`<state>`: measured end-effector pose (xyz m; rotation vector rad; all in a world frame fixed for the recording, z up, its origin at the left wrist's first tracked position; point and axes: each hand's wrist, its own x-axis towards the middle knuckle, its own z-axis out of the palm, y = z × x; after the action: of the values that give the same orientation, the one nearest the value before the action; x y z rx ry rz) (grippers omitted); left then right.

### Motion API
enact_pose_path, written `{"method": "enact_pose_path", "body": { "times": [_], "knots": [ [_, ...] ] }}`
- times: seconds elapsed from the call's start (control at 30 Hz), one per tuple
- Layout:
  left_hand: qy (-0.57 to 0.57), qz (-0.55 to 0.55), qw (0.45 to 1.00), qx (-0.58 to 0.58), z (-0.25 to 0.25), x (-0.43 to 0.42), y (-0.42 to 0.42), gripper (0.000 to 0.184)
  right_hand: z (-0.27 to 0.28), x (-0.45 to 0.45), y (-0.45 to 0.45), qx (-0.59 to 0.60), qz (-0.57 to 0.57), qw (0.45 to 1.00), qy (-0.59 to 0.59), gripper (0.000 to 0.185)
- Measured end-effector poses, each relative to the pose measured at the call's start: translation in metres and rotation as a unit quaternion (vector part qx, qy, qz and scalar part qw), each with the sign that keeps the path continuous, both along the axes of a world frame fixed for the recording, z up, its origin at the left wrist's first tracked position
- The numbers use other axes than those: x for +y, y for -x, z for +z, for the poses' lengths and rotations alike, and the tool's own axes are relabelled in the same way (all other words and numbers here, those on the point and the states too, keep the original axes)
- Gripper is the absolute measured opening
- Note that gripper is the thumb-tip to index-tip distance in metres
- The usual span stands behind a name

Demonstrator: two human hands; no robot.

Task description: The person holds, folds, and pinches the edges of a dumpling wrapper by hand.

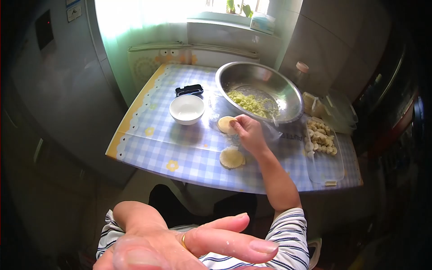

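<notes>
Between the thumb and fingers of my right hand [249,135] is the edge of a round dumpling wrapper [226,124], just above the table or touching it; I cannot tell which. More round wrappers [231,158] lie on the cloth nearer to me, seemingly in a small stack. Close to the camera, my left hand [180,247] is raised with its fingers stretched apart and holds nothing visible. It wears a gold ring, and white specks dot its skin. Beyond my right hand, a large steel basin [288,101] holds a chopped green filling [252,103].
A white bowl [186,109] stands left of the wrappers, with a black object [189,90] behind it. At right, a clear plastic tray [330,173] contains several pale dough pieces [321,137]. The checked tablecloth [193,155] ends in front of my lap.
</notes>
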<state>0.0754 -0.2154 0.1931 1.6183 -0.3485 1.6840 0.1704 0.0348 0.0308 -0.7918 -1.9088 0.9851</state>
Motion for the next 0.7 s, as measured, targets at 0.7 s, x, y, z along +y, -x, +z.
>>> {"method": "enact_pose_path", "body": {
  "times": [0.7],
  "knots": [
    [0.002, -0.134, 0.982, -0.136, -0.022, 0.009, -0.013, 0.049, 0.003, -0.001, -0.001, -0.004, 0.017, 1.000, 0.006, 0.015]
  ]
}}
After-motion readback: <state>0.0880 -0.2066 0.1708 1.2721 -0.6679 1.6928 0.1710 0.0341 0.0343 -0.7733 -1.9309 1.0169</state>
